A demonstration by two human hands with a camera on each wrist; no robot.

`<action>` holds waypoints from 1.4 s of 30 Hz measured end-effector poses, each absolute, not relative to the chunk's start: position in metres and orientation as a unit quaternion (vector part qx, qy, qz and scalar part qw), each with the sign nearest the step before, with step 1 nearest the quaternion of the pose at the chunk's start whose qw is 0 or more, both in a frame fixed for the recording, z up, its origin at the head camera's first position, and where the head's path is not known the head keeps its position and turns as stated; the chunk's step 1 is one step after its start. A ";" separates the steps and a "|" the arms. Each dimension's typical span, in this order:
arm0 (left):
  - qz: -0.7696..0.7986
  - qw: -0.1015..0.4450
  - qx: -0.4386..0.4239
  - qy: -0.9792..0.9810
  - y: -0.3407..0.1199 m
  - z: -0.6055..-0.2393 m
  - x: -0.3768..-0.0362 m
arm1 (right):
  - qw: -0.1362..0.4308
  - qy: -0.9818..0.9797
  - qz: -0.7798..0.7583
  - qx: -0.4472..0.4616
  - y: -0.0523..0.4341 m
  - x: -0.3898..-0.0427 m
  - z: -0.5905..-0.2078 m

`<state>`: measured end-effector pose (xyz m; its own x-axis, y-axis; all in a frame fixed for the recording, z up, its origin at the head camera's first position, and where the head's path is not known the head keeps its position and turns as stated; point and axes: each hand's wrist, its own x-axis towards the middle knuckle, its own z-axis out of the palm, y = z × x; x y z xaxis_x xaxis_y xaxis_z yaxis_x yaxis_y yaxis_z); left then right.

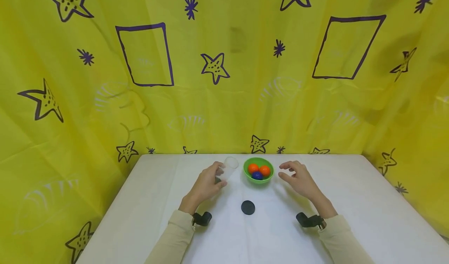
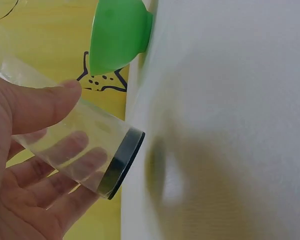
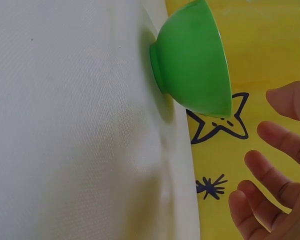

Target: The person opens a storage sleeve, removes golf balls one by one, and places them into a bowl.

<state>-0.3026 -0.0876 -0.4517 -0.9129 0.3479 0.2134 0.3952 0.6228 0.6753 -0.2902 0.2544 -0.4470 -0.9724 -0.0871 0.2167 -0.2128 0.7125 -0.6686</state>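
Observation:
My left hand [image 1: 207, 183] holds a clear plastic tube [image 2: 102, 131] with a black cap on its lower end, thumb on one side and fingers round the other. The tube leans, its lower end just above the white table in the left wrist view. A green bowl [image 1: 258, 182] stands right of it, holding two orange balls [image 1: 253, 168] and a dark blue ball [image 1: 257, 175]. To the bowl's right hovers my right hand [image 1: 299, 179], its fingers loosely bent, apart and holding nothing. A round black lid [image 1: 248, 207] lies flat between the hands, nearer to me.
The white table [image 1: 368, 213] reaches back to a yellow curtain [image 1: 224, 112] with drawn stars, which also closes in both sides. Each wrist carries a small black camera [image 1: 202, 219] on a strap.

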 end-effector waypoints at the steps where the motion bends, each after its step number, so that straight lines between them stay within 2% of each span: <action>1: -0.389 0.030 -0.204 -0.898 -0.088 -0.453 -0.303 | 0.084 -0.922 0.370 0.080 0.255 -0.290 -0.447; 8: -0.426 0.037 -0.189 -0.884 -0.087 -0.460 -0.305 | 0.077 -0.923 0.370 0.076 0.258 -0.289 -0.446; 25: -0.465 -0.021 -0.136 -0.875 -0.092 -0.466 -0.306 | 0.073 -0.923 0.367 0.086 0.264 -0.290 -0.446; 31: -0.414 -0.021 -0.161 -0.896 -0.100 -0.468 -0.309 | 0.068 -0.923 0.369 0.086 0.263 -0.292 -0.446; 42: -0.303 -0.071 -0.182 -0.933 -0.114 -0.451 -0.306 | 0.060 -0.928 0.356 0.087 0.269 -0.291 -0.445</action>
